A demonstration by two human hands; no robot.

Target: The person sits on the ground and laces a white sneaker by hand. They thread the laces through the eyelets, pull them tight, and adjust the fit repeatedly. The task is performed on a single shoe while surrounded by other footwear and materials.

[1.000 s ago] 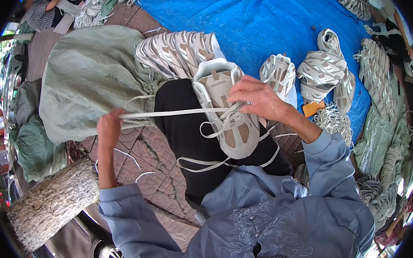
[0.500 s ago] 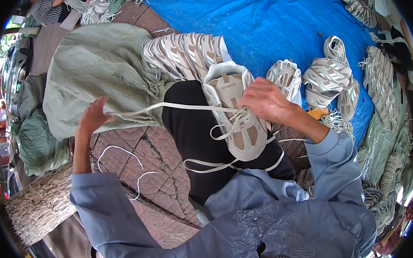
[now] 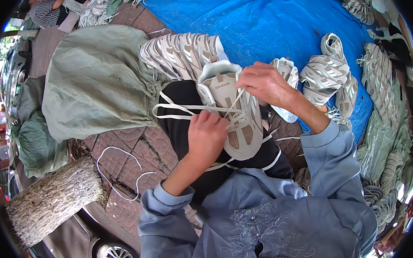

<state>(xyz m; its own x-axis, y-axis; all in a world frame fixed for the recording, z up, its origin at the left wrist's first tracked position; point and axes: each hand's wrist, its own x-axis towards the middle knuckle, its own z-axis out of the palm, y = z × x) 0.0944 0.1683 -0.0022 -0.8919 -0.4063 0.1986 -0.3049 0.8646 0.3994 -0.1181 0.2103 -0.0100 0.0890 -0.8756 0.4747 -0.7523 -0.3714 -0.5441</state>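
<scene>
A beige and white sneaker (image 3: 243,148) rests on my black-trousered lap, toe toward me and tongue away. My right hand (image 3: 268,86) is closed at the shoe's upper right side, pinching a taut piece of the white shoelace (image 3: 234,101) that rises from the lacing. Over the left side of the lacing, my left hand (image 3: 208,136) is curled with its fingertips together on the lace; they partly hide what they grip. A slack loop of lace (image 3: 171,116) sticks out left of the shoe across my knee. More lace ends trail beneath the toe.
Stacked sneakers (image 3: 179,54) lie beyond my knee beside a grey-green sack (image 3: 93,84). More shoes (image 3: 327,75) and bundles sit on a blue tarp (image 3: 256,25). A loose lace (image 3: 117,148) lies on the brick paving. A tree trunk (image 3: 53,199) and a car (image 3: 76,248) are at left.
My left hand has come from far left, where it held the lace stretched out, back to the shoe's lacing. The lace now hangs in a loop. My right hand has risen slightly.
</scene>
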